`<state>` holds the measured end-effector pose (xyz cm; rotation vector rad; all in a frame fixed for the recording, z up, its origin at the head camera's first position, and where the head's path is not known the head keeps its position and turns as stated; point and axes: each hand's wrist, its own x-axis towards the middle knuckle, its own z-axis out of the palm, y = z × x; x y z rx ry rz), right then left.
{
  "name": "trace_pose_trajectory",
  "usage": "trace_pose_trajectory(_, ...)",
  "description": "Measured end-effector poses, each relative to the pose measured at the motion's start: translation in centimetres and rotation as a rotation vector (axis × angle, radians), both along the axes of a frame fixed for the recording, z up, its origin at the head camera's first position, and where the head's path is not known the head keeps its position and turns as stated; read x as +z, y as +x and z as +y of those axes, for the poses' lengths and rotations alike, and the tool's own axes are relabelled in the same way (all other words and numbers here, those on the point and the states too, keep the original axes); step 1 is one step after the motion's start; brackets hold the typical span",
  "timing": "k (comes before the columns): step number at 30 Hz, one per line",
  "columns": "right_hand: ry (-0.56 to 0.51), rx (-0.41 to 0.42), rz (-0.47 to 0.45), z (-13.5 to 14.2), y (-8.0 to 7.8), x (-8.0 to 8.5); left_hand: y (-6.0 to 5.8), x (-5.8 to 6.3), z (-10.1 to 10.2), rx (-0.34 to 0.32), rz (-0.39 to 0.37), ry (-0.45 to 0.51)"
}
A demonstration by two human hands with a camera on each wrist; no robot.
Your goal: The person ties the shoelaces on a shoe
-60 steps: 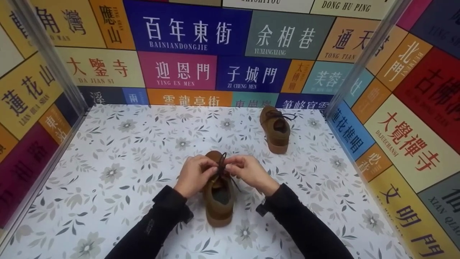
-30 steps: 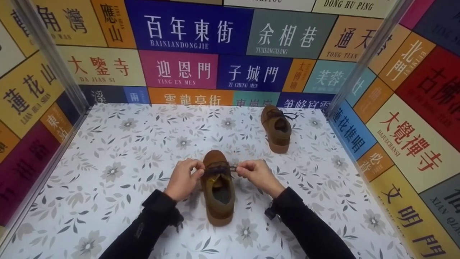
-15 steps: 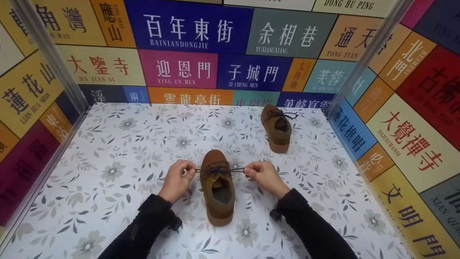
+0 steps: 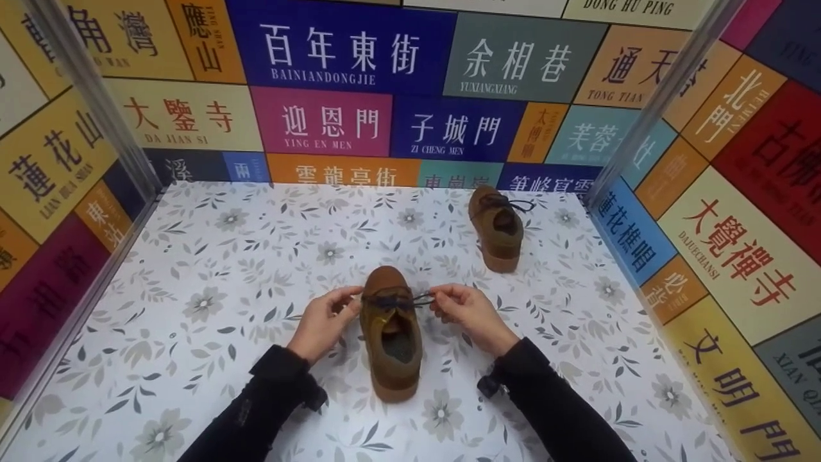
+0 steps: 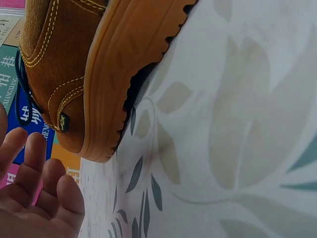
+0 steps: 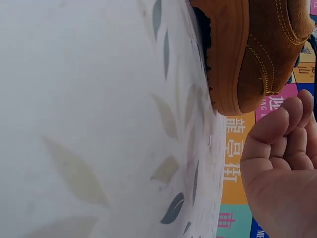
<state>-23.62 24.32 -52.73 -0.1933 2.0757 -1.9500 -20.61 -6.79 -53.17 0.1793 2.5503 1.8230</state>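
A brown lace-up shoe (image 4: 392, 378) stands upright on the floral surface, toe pointing away. Its dark shoelace (image 4: 385, 300) lies tied in a bow across the front, with a loop out to each side. My left hand (image 4: 326, 321) is at the shoe's left side, thumb and index finger apart, fingertips close to the lace. In the left wrist view, the loop (image 5: 21, 94) hangs free near relaxed fingers (image 5: 34, 148). My right hand (image 4: 471, 314) pinches the right loop between thumb and index finger, while its other fingers (image 6: 270, 129) curl in.
A matching brown shoe (image 4: 502, 256), its lace tied in a bow, stands farther back on the right. Coloured panels with characters (image 4: 340, 51) wall in the back and both sides. Clear corner posts (image 4: 109, 122) rise at the back corners of the white floral surface (image 4: 256, 256).
Both hands drew the lace loops outward and the bow flattened across the shoe. Since then the hands have moved slightly inward, the loops have slackened, and my left fingers have parted from the lace.
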Motion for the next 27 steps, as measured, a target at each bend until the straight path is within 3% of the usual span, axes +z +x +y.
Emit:
trace_pose_trajectory(5,0.063,-0.034,0.069,-0.5,-0.2,0.1,-0.6,0.1,0.5,-0.006,0.094,-0.099)
trace_pose_trajectory(12,0.336,-0.079,0.236,-0.3,-0.1,0.4,-0.9,0.3,0.3,-0.031,0.455,-0.450)
trace_pose_trajectory(15,0.395,-0.141,0.255,0.0,0.0,0.4,-1.1,0.7,0.2,-0.038,0.549,-0.527)
trace_pose_trajectory(18,0.403,-0.189,0.244,0.1,0.1,0.3,-1.3,0.8,0.1,-0.038,0.567,-0.530)
trace_pose_trajectory(22,0.385,-0.182,0.214,0.1,0.1,0.0,-1.1,0.5,-0.1,-0.024,0.537,-0.516)
trace_pose_trajectory(27,0.320,-0.116,0.202,0.2,0.5,-0.3,-0.5,0.2,-0.3,-0.040,0.395,-0.406)
